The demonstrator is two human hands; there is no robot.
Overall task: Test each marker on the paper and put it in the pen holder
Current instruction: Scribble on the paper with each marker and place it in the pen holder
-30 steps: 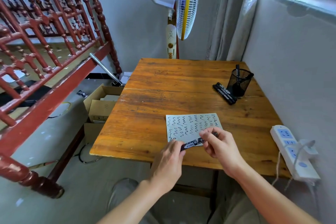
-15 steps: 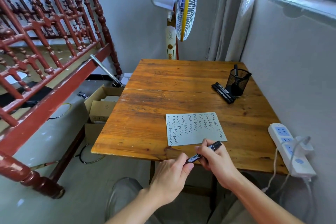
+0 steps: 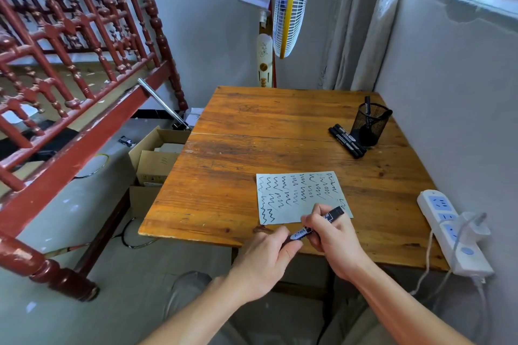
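Both your hands grip one black marker at the bench's near edge: left hand pinching its lower end, right hand wrapped round the barrel. It looks like a cap step; keep the pull or push straight along the barrel, over the scribbled paper. The pen holder stands at the far right.

The left hand is covering the near end of the marker, so whether a cap is sitting there cannot be told, and the right hand is hiding its middle. The right hand is also covering the paper's near right part. The holder's mesh is obscuring the lower parts of the markers standing inside. Print on the 2 markers lying beside it is too small to read.
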